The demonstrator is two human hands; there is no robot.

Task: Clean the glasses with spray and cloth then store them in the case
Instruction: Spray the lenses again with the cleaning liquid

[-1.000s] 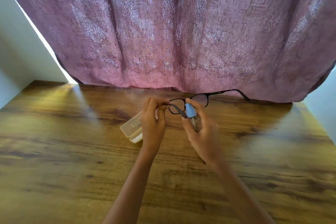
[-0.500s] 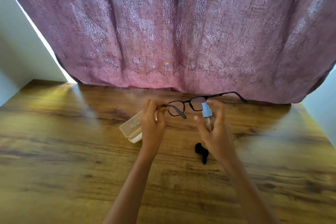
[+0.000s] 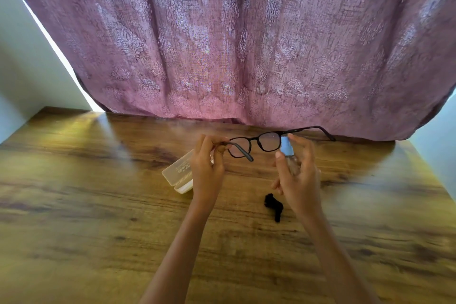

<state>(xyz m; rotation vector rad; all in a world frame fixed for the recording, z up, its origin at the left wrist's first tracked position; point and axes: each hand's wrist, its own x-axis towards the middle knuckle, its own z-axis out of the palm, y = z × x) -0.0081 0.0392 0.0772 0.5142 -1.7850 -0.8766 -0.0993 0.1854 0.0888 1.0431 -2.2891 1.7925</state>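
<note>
My left hand (image 3: 206, 165) pinches the left hinge end of the dark-framed glasses (image 3: 259, 142) and holds them up over the table, temples unfolded. My right hand (image 3: 297, 173) grips a small clear spray bottle (image 3: 287, 149) with a pale blue top, right beside the right lens, index finger over the top. A translucent glasses case (image 3: 178, 171) lies on the wood just left of my left wrist. A crumpled black cloth (image 3: 274, 205) lies on the table below my right hand.
The wooden table (image 3: 98, 217) runs wide to both sides and toward me. A mauve patterned curtain (image 3: 234, 44) hangs along its far edge. Pale walls (image 3: 22, 61) close in at left and right.
My right hand and the spray bottle have shifted right, from in front of the left lens to the right lens, uncovering the black cloth. My left hand has stayed put with the glasses.
</note>
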